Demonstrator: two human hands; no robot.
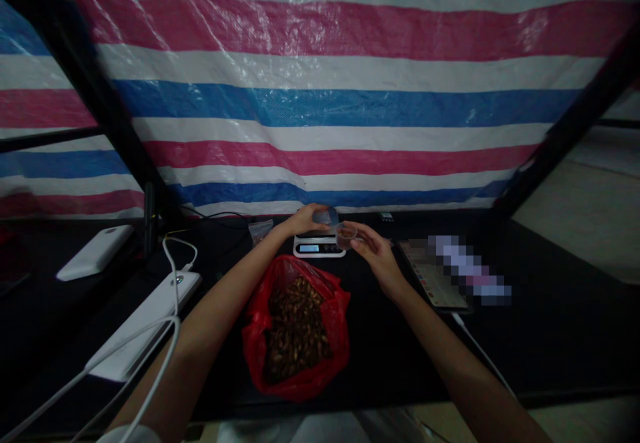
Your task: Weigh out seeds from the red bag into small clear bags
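Left hand [303, 219] grips a clear plastic lid [326, 216] over the small white digital scale [319, 246]; right hand [373, 249] pinches a small clear plastic cup [345, 235] just beside it, near the black table's [525, 336] far edge

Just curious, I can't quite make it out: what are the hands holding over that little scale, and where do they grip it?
The right hand pinches a small clear cup by its side. The left hand holds a clear item; which part is unclear.

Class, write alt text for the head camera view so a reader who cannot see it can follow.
Two bare hands meet over a small scale on a dark table: the left hand holds a clear bag, the right hand a small cup. Nearer, an open red bag holds brown pieces.
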